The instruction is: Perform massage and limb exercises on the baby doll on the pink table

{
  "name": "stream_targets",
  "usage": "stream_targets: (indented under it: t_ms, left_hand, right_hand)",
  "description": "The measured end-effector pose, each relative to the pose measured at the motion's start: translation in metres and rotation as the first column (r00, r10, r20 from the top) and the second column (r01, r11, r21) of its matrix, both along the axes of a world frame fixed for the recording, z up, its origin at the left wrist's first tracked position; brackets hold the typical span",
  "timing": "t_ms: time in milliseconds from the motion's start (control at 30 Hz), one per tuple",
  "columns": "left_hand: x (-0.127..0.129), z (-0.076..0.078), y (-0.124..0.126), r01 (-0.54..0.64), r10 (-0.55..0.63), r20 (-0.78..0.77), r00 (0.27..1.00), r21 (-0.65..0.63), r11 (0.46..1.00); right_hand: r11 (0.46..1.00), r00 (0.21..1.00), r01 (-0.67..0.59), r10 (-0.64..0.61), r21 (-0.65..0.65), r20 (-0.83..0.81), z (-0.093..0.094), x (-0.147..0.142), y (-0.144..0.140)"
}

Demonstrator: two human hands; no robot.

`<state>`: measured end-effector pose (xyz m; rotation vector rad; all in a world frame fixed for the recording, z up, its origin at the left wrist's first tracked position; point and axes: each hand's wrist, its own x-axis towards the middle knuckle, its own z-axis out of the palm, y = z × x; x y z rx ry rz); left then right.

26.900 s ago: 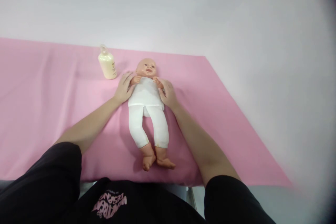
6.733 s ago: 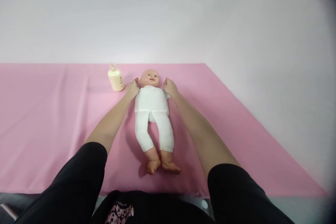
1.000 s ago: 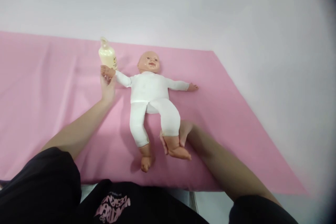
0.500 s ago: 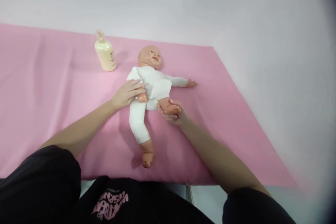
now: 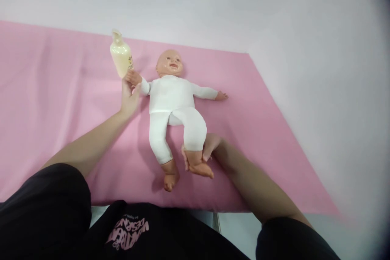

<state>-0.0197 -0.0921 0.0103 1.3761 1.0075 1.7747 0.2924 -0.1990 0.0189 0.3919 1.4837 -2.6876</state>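
Head camera, nearest first: a black short-sleeved shirt with pink lettering (image 5: 128,231) is filling part of the bottom edge, and a smooth pink cloth (image 5: 258,150) is spreading out beyond it. On this cloth a bald plastic baby doll with a white fabric body (image 5: 172,95) is lying on its back, head pointing away, its free bare foot (image 5: 171,178) resting nearest the person. The right hand (image 5: 211,146) is partly closing around the doll's other ankle (image 5: 195,156), thumb on one side and fingers on the other; that leg is now reaching down toward the person, no longer folding up over the belly. Farther up, the left hand (image 5: 129,99) is curling around the doll's small plastic hand (image 5: 133,77), how firmly I cannot tell; that arm is now stretching out sideways instead of lying across the trunk. The held limbs are thus seemingly sitting at the opened-out end of a crossing movement. The doll's free arm (image 5: 209,92) is extending the other way. Just behind the held hand, a cream-coloured pump bottle (image 5: 121,57) is standing, its base partly hidden.
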Motion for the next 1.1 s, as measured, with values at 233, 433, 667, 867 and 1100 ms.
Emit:
stream_targets:
  t_ms: [233, 433, 667, 867, 1100]
  left_hand:
    - [-0.025, -0.028, 0.031, -0.027, 0.066, 0.169, 0.983, -0.227, 0.974]
    - [-0.019, -0.032, 0.031, -0.048, 0.05, 0.019, 0.999, -0.062, 0.997]
    - [0.003, -0.007, -0.01, 0.107, 0.082, -0.587, 0.805, 0.28, 0.954]
    - [0.011, 0.004, -0.02, 0.277, 0.093, -0.83, 0.55, 0.286, 0.918]
    - [0.011, -0.001, -0.016, 0.294, 0.111, -0.886, 0.451, 0.265, 0.918]
  right_hand:
    - [0.921, 0.935, -0.354, 0.344, 0.162, 0.088, 0.001, -0.01, 0.007]
    - [0.945, 0.944, -0.286, 0.307, 0.161, -0.122, -0.007, -0.007, 0.003]
    - [0.862, 0.831, 0.499, -0.505, -0.089, -0.234, -0.019, 0.002, 0.004]
    - [0.72, 0.72, 0.683, -0.692, -0.118, -0.05, -0.009, -0.006, 0.006]
    - [0.641, 0.646, 0.757, -0.763, -0.124, 0.004, -0.006, -0.012, 0.008]
